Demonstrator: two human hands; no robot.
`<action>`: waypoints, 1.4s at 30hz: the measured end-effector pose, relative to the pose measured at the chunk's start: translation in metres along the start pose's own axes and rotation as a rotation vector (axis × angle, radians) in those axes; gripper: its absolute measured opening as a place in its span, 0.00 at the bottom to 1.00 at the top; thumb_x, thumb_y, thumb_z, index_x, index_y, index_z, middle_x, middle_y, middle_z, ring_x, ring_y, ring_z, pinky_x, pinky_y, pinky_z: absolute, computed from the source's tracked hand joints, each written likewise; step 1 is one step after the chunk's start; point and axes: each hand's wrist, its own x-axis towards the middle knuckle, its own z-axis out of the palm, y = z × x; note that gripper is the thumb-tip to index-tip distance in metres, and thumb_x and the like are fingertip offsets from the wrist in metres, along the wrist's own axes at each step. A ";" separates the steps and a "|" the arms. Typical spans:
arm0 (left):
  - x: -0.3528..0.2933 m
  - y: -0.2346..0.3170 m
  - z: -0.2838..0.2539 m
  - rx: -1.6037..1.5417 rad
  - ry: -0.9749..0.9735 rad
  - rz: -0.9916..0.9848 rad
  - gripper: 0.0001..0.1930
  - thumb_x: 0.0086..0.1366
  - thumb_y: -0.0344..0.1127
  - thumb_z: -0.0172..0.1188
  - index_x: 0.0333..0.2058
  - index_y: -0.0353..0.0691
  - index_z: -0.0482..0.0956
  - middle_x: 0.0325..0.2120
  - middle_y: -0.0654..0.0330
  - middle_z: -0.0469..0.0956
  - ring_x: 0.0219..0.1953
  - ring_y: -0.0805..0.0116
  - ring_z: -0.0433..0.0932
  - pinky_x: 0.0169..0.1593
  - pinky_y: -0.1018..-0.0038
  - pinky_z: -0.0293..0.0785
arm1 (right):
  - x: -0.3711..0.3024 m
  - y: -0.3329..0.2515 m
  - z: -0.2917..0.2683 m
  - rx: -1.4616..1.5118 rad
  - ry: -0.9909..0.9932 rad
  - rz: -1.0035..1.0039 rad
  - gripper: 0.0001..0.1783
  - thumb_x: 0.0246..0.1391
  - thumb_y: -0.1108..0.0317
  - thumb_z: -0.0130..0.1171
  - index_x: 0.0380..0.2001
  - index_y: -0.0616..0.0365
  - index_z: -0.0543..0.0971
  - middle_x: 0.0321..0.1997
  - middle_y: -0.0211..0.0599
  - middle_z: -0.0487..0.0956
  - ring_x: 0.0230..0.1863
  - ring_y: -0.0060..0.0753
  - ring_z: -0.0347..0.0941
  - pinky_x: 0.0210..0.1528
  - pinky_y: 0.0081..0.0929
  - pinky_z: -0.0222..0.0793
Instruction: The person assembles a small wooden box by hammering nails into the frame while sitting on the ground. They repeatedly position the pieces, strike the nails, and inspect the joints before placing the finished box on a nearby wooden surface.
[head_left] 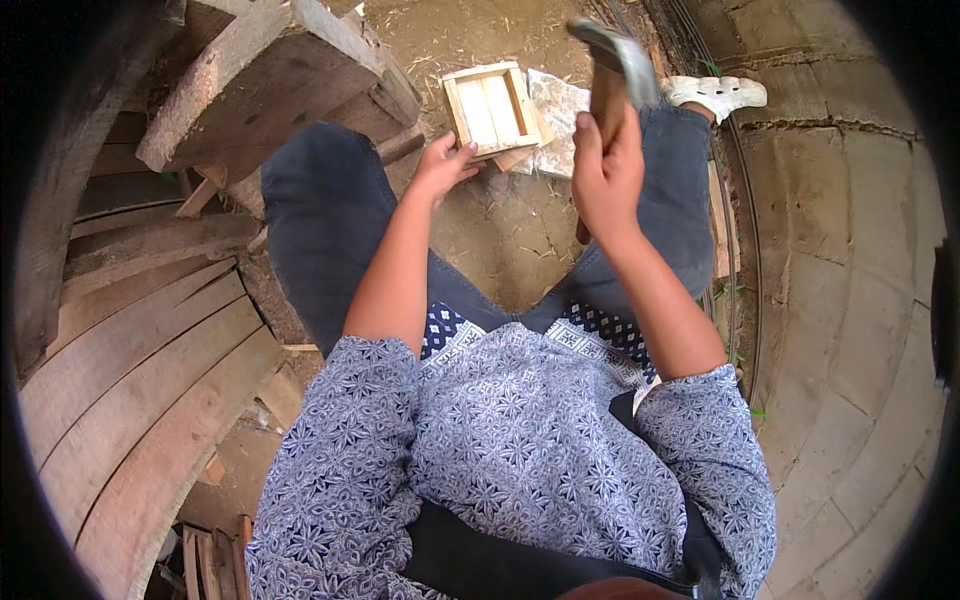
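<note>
A small square wooden box (pixel 488 110), shallow with raised edges, lies ahead of me between my feet. At its near left corner, my left hand (pixel 445 168) rests with the thumb and fingers around the edge. My right hand (pixel 608 180) is wrapped round the wooden handle of a hammer (pixel 612 75), raised to the right of the box. The metal head is up at the far end, apart from the box. Beneath the box's right side sit a scrap of wood (pixel 543 128) and a pale flat stone slab (pixel 562 120).
A thick wooden bench (pixel 290 90) stands at the far left, with a slatted plank structure (pixel 160 370) nearer. On the right is a block wall (pixel 830 250), with long thin rods (pixel 745 200) along its foot. My white clog (pixel 720 96) is beside the rods.
</note>
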 end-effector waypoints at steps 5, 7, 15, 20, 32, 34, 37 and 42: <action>0.004 0.004 0.017 0.023 -0.053 -0.030 0.26 0.72 0.36 0.57 0.65 0.36 0.63 0.55 0.50 0.74 0.51 0.57 0.79 0.58 0.64 0.76 | -0.006 0.124 0.004 -0.489 -0.305 0.215 0.22 0.61 0.68 0.53 0.58 0.55 0.70 0.36 0.60 0.81 0.37 0.65 0.78 0.40 0.40 0.74; 0.015 0.012 0.005 0.011 -0.035 -0.008 0.26 0.72 0.36 0.57 0.65 0.36 0.63 0.55 0.50 0.74 0.52 0.57 0.79 0.58 0.63 0.75 | 0.018 0.099 0.011 -0.424 -0.282 0.117 0.22 0.61 0.66 0.53 0.59 0.50 0.70 0.37 0.60 0.80 0.38 0.66 0.77 0.42 0.42 0.74; 0.004 0.010 0.010 0.020 -0.048 -0.002 0.24 0.72 0.36 0.56 0.63 0.34 0.64 0.54 0.49 0.75 0.50 0.57 0.79 0.56 0.64 0.77 | -0.003 0.084 0.000 -0.344 -0.094 -0.074 0.16 0.62 0.67 0.52 0.51 0.60 0.72 0.38 0.63 0.80 0.40 0.64 0.78 0.42 0.47 0.73; 0.001 0.000 -0.001 -0.005 -0.023 -0.014 0.26 0.72 0.36 0.56 0.65 0.36 0.63 0.55 0.49 0.74 0.52 0.54 0.78 0.58 0.62 0.75 | 0.019 0.050 -0.002 -0.279 -0.224 0.146 0.19 0.61 0.66 0.55 0.53 0.60 0.71 0.38 0.60 0.81 0.39 0.62 0.78 0.40 0.46 0.73; 0.000 -0.005 -0.007 -0.045 0.010 -0.017 0.27 0.72 0.36 0.56 0.66 0.34 0.60 0.56 0.47 0.74 0.54 0.53 0.78 0.60 0.61 0.74 | 0.027 0.011 0.012 -0.173 -0.136 0.022 0.18 0.61 0.64 0.54 0.52 0.58 0.72 0.34 0.59 0.80 0.36 0.58 0.80 0.39 0.40 0.73; 0.000 -0.001 0.000 -0.040 -0.015 -0.012 0.27 0.72 0.36 0.55 0.65 0.33 0.60 0.56 0.47 0.73 0.54 0.53 0.77 0.60 0.61 0.74 | 0.017 0.005 0.006 -0.087 0.017 -0.099 0.18 0.62 0.64 0.55 0.53 0.58 0.72 0.34 0.58 0.80 0.35 0.55 0.80 0.39 0.37 0.73; 0.000 0.009 0.014 -0.006 -0.052 -0.027 0.27 0.72 0.36 0.55 0.65 0.33 0.61 0.56 0.47 0.73 0.54 0.52 0.77 0.60 0.60 0.74 | 0.013 0.083 0.006 -0.308 -0.103 -0.065 0.17 0.62 0.64 0.52 0.52 0.60 0.72 0.39 0.59 0.81 0.40 0.60 0.79 0.43 0.45 0.73; -0.003 0.005 -0.001 -0.021 -0.054 -0.021 0.26 0.72 0.36 0.55 0.64 0.33 0.61 0.56 0.48 0.73 0.54 0.53 0.77 0.60 0.62 0.74 | 0.037 0.063 0.016 -0.381 -0.334 0.171 0.16 0.62 0.58 0.52 0.45 0.60 0.73 0.36 0.58 0.81 0.39 0.64 0.78 0.41 0.49 0.72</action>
